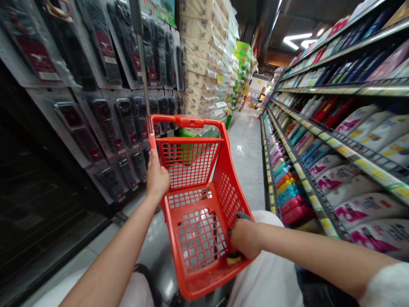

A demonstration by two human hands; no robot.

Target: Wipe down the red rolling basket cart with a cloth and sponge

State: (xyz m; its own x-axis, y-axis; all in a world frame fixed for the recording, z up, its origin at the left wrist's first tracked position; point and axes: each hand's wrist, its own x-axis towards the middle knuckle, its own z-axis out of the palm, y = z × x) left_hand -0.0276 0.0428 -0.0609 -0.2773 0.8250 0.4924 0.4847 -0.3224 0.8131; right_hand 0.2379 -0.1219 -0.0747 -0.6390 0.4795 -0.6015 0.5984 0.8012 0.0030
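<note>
A red plastic shopping basket (191, 194) with grid walls is tilted in front of my knees, and its inside faces me. My left hand (157, 178) is closed around the left side of its frame. Inside the right wall, low in the basket, my right hand (245, 239) is closed on a dark object with a yellowish end (234, 258). My fingers hide most of that object, so its kind cannot be made out. From the basket's upper left corner a thin metal rod (143, 72) with a dark upper part rises.
Packaged dark goods (105, 111) hang on the left wall. Beyond them stand tall stacks of wrapped packs (200, 59) and green packs (243, 55). Shelves of bottles (361, 179) line the right side. A shiny tiled aisle (244, 145) runs ahead between them.
</note>
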